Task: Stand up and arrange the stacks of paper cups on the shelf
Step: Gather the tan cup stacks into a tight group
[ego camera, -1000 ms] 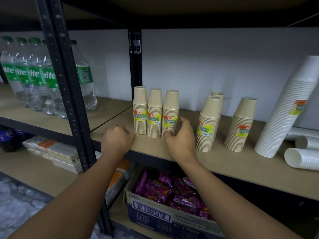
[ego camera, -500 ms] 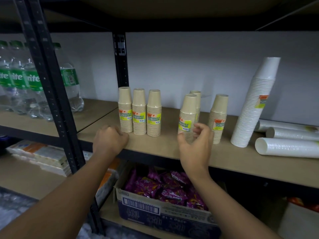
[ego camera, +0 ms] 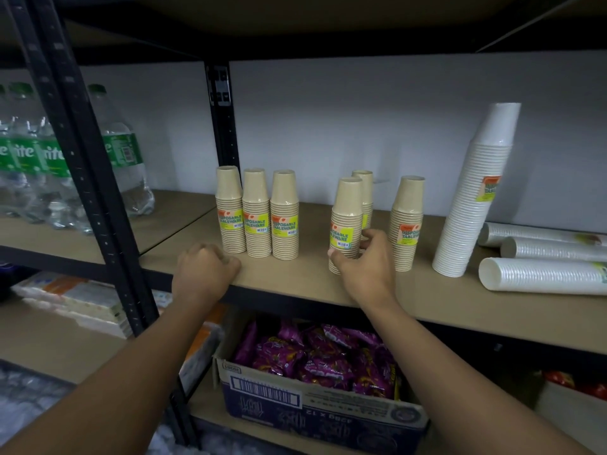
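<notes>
Brown cardboard forms the open box on the lower shelf, and I see it packed with purple snack packets. On the wooden shelf above, three tan cup stacks stand upright, touching in a row near the black post. To their right stand three more tan stacks, set apart: a front one, one behind it, one further right. A tall white cup stack leans toward the wall, and white stacks lie on their sides beside it. Clear bottles with green labels fill the neighbouring bay.

My right hand reaches forward, thumb and fingers closed around the base of the front stack. My left hand rests as a loose fist on the shelf's front edge, holding nothing.
</notes>
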